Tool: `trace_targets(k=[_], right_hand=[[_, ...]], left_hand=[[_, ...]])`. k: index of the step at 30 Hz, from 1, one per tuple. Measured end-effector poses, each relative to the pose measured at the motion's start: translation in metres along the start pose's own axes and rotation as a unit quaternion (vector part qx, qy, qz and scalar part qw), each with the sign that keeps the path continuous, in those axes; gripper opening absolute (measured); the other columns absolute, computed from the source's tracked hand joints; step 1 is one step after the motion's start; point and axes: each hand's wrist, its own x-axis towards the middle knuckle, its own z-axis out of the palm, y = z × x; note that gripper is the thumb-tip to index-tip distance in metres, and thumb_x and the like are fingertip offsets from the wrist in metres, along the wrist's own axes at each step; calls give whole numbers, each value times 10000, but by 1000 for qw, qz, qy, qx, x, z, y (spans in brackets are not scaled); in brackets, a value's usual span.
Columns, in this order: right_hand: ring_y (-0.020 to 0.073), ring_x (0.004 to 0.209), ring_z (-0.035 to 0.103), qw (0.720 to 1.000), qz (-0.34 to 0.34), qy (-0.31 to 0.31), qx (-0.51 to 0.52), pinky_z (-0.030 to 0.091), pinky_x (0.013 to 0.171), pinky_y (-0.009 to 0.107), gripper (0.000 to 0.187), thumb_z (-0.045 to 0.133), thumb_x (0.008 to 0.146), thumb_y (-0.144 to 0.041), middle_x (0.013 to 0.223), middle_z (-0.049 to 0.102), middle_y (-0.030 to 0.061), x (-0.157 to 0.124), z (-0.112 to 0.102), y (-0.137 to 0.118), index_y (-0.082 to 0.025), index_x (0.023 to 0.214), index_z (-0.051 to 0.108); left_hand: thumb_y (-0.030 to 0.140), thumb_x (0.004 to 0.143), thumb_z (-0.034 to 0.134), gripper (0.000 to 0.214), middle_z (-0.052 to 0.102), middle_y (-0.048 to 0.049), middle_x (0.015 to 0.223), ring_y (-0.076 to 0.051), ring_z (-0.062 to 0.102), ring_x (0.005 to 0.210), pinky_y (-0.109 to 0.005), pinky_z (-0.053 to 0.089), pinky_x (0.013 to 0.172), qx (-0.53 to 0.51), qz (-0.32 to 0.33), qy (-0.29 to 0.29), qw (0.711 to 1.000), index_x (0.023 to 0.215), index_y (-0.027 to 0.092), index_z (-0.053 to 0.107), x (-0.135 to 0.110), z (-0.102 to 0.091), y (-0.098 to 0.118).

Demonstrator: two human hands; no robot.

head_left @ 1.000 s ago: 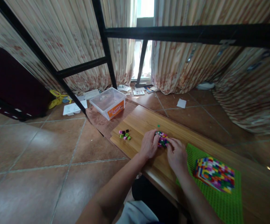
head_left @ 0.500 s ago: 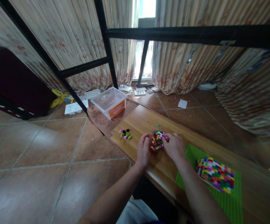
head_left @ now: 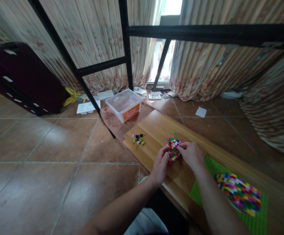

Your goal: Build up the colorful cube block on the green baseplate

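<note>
A heap of small multicoloured toy bricks [head_left: 174, 149] lies on the wooden table, between my two hands. My left hand [head_left: 159, 165] is at the heap's left edge, fingers curled in and thumb close to them; what they hold, if anything, is too small to make out. From the right, my right hand [head_left: 192, 154] reaches the heap with thumb and fingers pinched together; their tips hide anything between them. Partly behind my right forearm, a block built of multicoloured bricks [head_left: 240, 192] stands on a green studded baseplate [head_left: 259, 215].
A few pink, black and lime bricks [head_left: 138, 139] lie on the table's left part. Beyond the wooden tabletop [head_left: 154, 122] stands a clear plastic box [head_left: 123, 104] with an orange label. Black metal frame bars [head_left: 102, 67] cross ahead. A dark suitcase [head_left: 26, 78] stands left.
The view has swung left, so everything appears farther right. My left hand has tipped toward the heap and its fingers have come closer to the bricks. My right hand stays at the heap's right side.
</note>
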Motion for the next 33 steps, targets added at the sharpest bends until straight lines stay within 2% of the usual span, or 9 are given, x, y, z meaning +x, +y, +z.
trace_targets(k=[5,8,11,14,18,21,24,29,33], right_hand=[[218,649,646,1000,-11,-12,-5,413,594,327,219,620,802,-407,739,727,70,4,1,2,-254,780,775],[220,642,637,1000,-16,-5,-12,420,610,337,268,566,831,-405,727,715,87,5,-1,4,-237,774,767],[247,729,640,999,-22,22,-19,439,677,365,332,504,868,-404,796,709,136,2,-10,0,-193,805,752],[256,801,631,997,-44,54,16,437,708,368,340,480,900,-424,866,706,132,-10,-16,-19,-188,865,723],[217,822,633,983,-122,7,140,440,744,334,305,434,953,-380,882,711,76,-30,-4,-64,-215,873,677],[223,837,626,972,-159,-9,171,443,780,343,312,410,970,-329,861,702,92,-34,19,-96,-209,831,662],[237,864,628,969,-166,-8,182,455,785,356,309,416,969,-313,889,703,107,-26,37,-117,-207,841,677],[230,920,656,959,-174,-3,222,497,822,359,309,413,956,-270,978,734,94,-19,44,-125,-214,995,715],[238,991,654,958,-153,38,240,503,897,392,353,381,952,-242,1048,731,120,-30,32,-100,-196,1073,710]], left_hand=[[328,970,490,296,692,-95,1202,-227,642,1137,-417,510,1047,100,0,28,995,1209,194,601,-10,-11,2],[265,916,562,318,697,-100,1162,-231,663,1078,-411,546,992,174,18,20,984,1227,203,589,-20,-20,-1],[215,894,560,360,670,-102,1221,-231,644,1125,-419,536,1014,253,65,20,965,1254,223,573,-30,-37,0],[199,895,536,388,635,-116,1280,-239,589,1220,-453,490,1075,340,125,72,929,1283,217,550,-33,-61,6],[228,884,563,548,512,-165,1429,-279,458,1371,-513,384,1155,457,159,158,861,1415,190,430,-18,-95,13],[353,832,674,781,422,-213,1508,-340,349,1452,-565,326,1170,532,139,147,822,1496,158,311,3,-114,12],[487,802,707,876,406,-244,1521,-377,341,1455,-607,292,1162,584,107,125,795,1499,144,302,22,-125,9],[504,868,622,781,480,-221,1478,-334,416,1417,-579,303,1163,592,104,93,794,1491,150,311,42,-125,10],[493,803,700,846,476,-207,1481,-348,423,1403,-560,309,1167,584,109,66,802,1486,161,325,48,-120,13]])
